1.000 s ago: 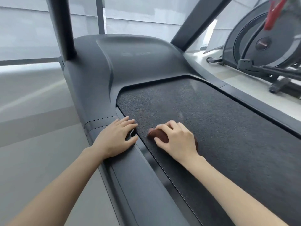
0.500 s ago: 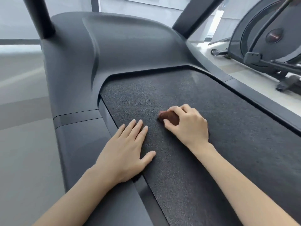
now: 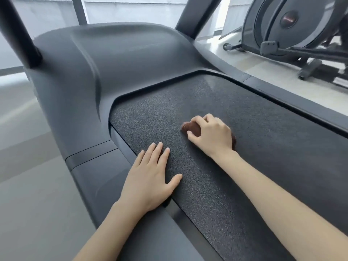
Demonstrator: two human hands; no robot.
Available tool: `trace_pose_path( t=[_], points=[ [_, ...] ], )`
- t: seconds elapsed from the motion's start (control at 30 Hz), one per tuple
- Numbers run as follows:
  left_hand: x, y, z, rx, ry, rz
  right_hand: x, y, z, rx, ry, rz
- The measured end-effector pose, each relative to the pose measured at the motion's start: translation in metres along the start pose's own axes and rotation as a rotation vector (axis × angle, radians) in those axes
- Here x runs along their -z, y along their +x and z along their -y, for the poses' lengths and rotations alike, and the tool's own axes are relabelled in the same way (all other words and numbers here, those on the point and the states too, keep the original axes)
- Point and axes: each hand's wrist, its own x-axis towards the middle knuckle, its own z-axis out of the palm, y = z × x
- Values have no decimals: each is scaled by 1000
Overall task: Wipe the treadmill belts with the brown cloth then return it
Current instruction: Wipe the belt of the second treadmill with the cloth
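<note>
The black textured treadmill belt (image 3: 254,140) fills the middle and right of the view. My right hand (image 3: 211,136) grips a bunched brown cloth (image 3: 192,128) and holds it down on the belt; most of the cloth is hidden under the palm, with a bit showing at the wrist side. Flat beside it lies my left hand (image 3: 150,176), fingers straight, on the belt's left edge and the side rail.
The treadmill's grey motor hood (image 3: 113,63) rises ahead, with two dark uprights (image 3: 17,34) at its sides. The left side rail (image 3: 105,185) borders grey floor. An elliptical machine (image 3: 293,29) stands on the pale floor to the right.
My right hand has slid the cloth rightward across the belt. My left hand has shifted from the side rail onto the belt's left edge and flattened.
</note>
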Motion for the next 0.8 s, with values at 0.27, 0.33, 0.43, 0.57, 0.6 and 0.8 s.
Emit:
trace_pose_path(
  t=[0.27,0.33,0.43,0.57,0.6,0.8],
  points=[
    [6,-8,-5,-103,-38,102,101,-239,-10,-66,-57,-86],
    [8,-23,-9,-171,-60,110,125,-276,-10,-198,-83,-37],
    [9,-61,-30,-291,-66,120,156,-312,-2,-432,-56,91],
    [11,-112,-76,-459,-74,168,190,-355,-1,-589,-33,222],
    [11,-123,-90,-501,-78,178,201,-368,-1,-623,-47,239],
    [4,-187,-175,-792,-115,236,266,-468,7,-891,-65,137]
  ],
)
